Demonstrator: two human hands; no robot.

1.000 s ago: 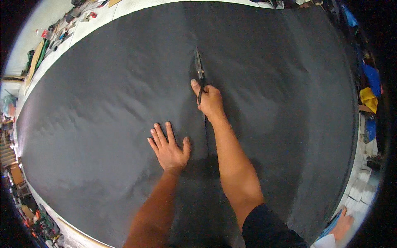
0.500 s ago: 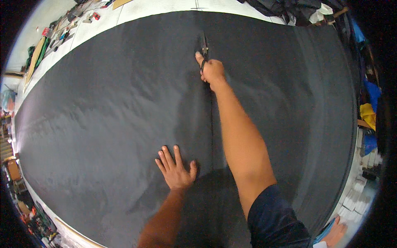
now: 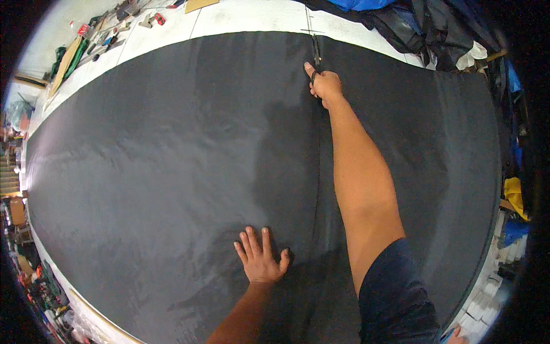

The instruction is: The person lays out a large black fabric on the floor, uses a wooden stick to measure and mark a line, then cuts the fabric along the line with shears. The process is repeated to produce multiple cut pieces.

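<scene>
A wide sheet of dark grey fabric (image 3: 172, 172) lies spread over a white table. My right hand (image 3: 326, 86) is closed round the handles of a pair of scissors (image 3: 317, 53), whose blades reach the sheet's far edge. A thin cut line (image 3: 317, 172) runs through the fabric from the scissors back toward me. My left hand (image 3: 261, 258) lies flat on the sheet, fingers spread, left of that line and nearer to me.
Hand tools and a red item (image 3: 159, 19) sit at the far left of the white table (image 3: 240, 16). Crumpled black sheeting (image 3: 412, 34) is heaped at the far right. Yellow cloth (image 3: 514, 198) hangs by the right edge. Part of another person's hand (image 3: 456, 337) shows at the lower right.
My right hand and the scissors have moved farther away, up to the fabric's far edge, and the cut line is longer. My left hand still lies flat. The whole view has shifted.
</scene>
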